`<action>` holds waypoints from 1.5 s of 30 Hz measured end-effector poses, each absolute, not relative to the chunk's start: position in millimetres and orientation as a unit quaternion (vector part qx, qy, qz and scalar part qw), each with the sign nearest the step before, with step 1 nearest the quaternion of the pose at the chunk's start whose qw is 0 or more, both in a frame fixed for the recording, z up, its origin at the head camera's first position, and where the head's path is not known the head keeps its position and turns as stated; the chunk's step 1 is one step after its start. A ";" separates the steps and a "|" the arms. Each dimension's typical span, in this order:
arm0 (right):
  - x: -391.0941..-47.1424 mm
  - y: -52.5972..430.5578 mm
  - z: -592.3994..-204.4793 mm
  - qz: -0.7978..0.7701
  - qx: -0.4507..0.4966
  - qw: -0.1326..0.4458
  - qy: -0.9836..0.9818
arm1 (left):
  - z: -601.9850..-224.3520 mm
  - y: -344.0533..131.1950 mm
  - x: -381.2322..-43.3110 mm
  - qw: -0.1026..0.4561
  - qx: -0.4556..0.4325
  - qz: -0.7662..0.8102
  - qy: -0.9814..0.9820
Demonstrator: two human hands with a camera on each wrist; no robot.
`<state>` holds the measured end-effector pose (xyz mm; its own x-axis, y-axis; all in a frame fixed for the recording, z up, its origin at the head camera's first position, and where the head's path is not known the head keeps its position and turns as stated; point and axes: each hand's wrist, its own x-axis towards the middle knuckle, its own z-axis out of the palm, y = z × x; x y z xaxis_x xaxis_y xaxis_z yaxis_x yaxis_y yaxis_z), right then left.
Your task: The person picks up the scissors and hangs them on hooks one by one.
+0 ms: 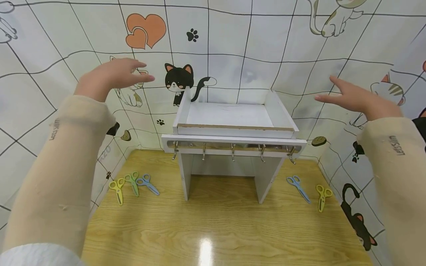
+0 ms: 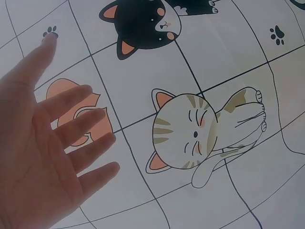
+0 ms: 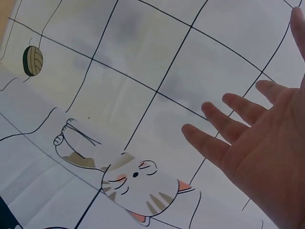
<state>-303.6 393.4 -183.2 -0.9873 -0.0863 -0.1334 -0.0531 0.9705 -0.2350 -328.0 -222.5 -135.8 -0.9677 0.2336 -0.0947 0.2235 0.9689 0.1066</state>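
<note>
Head view: you are holding your left hand (image 1: 110, 75) and right hand (image 1: 362, 99) aloft, flanking a white shelf (image 1: 229, 114) (metal hooks (image 1: 233, 150) lining its front) standing on the table (image 1: 219, 225). Left wrist view: your fingers (image 2: 78, 124) are spreading loosely, gripping nothing. Right wrist view: yours are fanning out, empty.

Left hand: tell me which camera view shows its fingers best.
The left wrist view: there the left hand shows its palm, with the thumb and all four fingers separately visible. The head view shows the hand from the side, its fingers overlapping; the right wrist view does not show it.
</note>
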 end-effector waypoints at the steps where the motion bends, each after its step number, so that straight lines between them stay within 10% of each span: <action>1: -302.3 396.2 -184.5 -0.116 -0.031 0.076 0.990 | -136.8 -224.2 -327.3 0.049 0.119 0.048 0.991; 45: -270.8 444.8 -296.6 -0.139 -0.036 0.092 0.985 | -249.1 -269.2 -287.1 0.010 0.149 0.122 0.981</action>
<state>-270.8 444.8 -296.6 -0.9805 -0.0968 -0.1712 -0.0455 0.9586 -0.2811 -287.1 -269.2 -249.1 -0.9556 0.2940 0.0174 0.2893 0.9261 0.2423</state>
